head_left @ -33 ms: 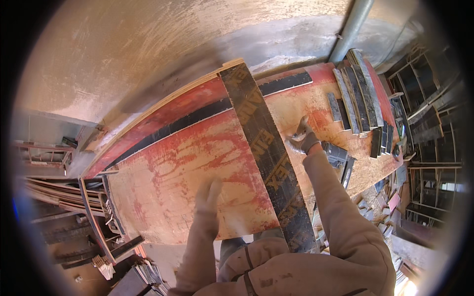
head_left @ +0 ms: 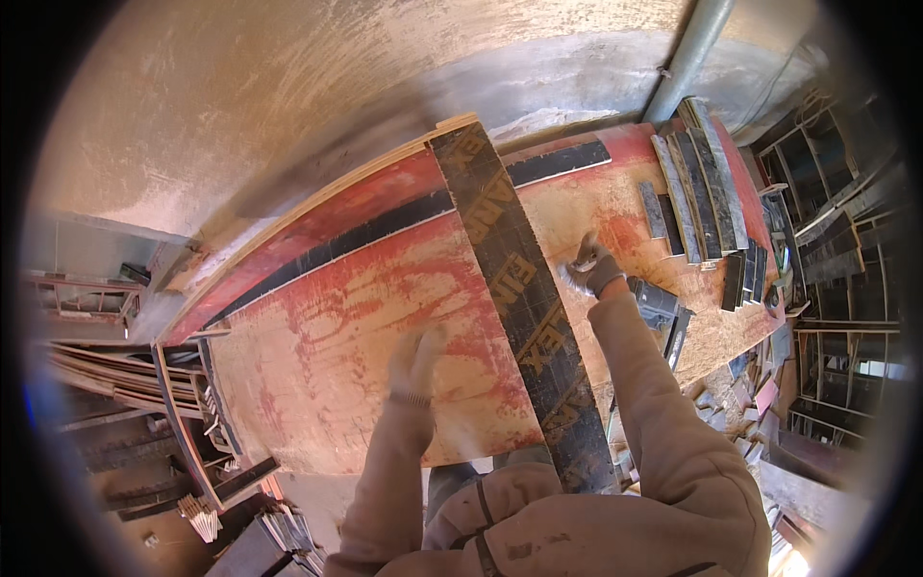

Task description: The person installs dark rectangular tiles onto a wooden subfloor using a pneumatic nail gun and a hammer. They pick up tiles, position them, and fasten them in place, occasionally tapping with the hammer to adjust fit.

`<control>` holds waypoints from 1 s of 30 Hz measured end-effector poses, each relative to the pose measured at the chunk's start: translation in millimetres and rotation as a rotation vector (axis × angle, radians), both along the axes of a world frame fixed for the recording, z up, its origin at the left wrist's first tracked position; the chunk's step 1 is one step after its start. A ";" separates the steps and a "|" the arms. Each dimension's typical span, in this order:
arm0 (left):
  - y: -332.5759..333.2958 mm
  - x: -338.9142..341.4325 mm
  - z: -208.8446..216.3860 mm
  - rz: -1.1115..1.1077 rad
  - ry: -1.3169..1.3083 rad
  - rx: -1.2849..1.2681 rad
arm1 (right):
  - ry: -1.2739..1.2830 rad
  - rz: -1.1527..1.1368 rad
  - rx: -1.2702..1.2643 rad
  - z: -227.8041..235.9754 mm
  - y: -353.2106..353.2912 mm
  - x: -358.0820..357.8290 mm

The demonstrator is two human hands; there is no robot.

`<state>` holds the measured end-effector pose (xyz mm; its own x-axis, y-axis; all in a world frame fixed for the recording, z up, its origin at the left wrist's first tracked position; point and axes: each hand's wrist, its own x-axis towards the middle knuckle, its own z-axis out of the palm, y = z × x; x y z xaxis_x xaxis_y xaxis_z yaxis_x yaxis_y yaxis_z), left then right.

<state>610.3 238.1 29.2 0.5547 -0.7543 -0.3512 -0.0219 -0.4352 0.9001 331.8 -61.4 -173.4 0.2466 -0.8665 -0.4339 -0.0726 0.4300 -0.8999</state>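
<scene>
A long strip of dark film-faced plywood [head_left: 527,288] with yellow printing lies across a red, dust-covered board table [head_left: 336,327]. To its left, my left hand [head_left: 415,361] is over the table, gloved and blurred, with fingers stretched out and nothing seen in them. On the strip's other side is my gloved right hand [head_left: 594,271], close to its edge. Its thumb and fingers are bent but apart, and I make out no object between them. A black power tool [head_left: 659,306], its exact kind unclear, lies beside my right wrist, partly behind the sleeve.
A narrow black strip [head_left: 346,242] runs along the table's far side, passing under the plywood. Several cut strips [head_left: 707,188] are stacked at the right. A wall with a grey pipe [head_left: 687,60] rises behind. Offcuts [head_left: 735,394] litter the floor at right.
My right thumb and fingers have drawn somewhat closer together. My left hand has shifted slightly up and to the right. The plywood strip rests as before.
</scene>
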 end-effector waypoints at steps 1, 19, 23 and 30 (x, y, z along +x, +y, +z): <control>-30.2 -4.7 -1.4 0.007 0.137 -0.194 | 0.087 0.123 -0.301 -7.2 -1.2 -1.0; 294.5 259.0 -30.5 0.759 -0.734 -0.125 | 0.126 0.038 -0.239 210.5 127.3 -6.9; 430.6 440.5 31.0 0.934 -1.103 0.199 | 0.113 0.172 -0.288 240.9 234.5 126.2; 523.1 713.7 96.7 0.743 -0.558 0.556 | 0.066 0.343 -0.350 302.4 419.3 421.8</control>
